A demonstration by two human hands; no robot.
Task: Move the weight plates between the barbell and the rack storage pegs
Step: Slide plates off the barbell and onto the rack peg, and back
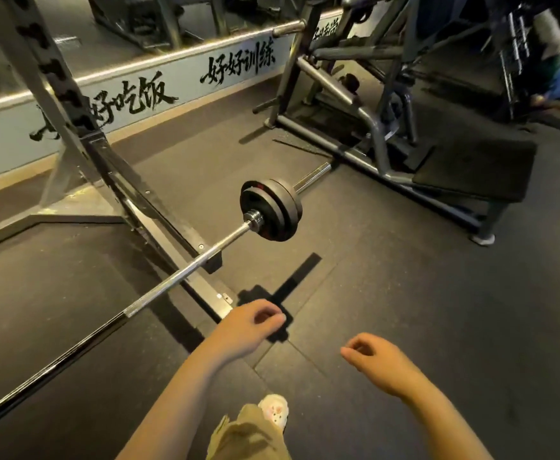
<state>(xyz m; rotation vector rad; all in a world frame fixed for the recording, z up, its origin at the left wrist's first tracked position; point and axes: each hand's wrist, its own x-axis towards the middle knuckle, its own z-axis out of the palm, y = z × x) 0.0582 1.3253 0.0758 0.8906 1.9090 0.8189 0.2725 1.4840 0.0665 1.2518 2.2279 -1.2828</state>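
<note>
Barbell [185, 268] runs diagonally from near left to far right across the rack [72, 127] base. Two dark weight plates [273, 209] sit on its far sleeve. Left hand [248, 330] & right hand [376, 361] hover over the floor [404, 293], near, fingers loosely curled, holding nothing.

- A single head-worn, wide-angle view is given, aimed forward and steeply down at the floor [404, 293].
- Both forearms are seen close, entering from the lower edge of the frame.
- The barbell [185, 268] is crossed from lower left to centre; a mirrored wall [72, 38] is caught at upper left.
</note>
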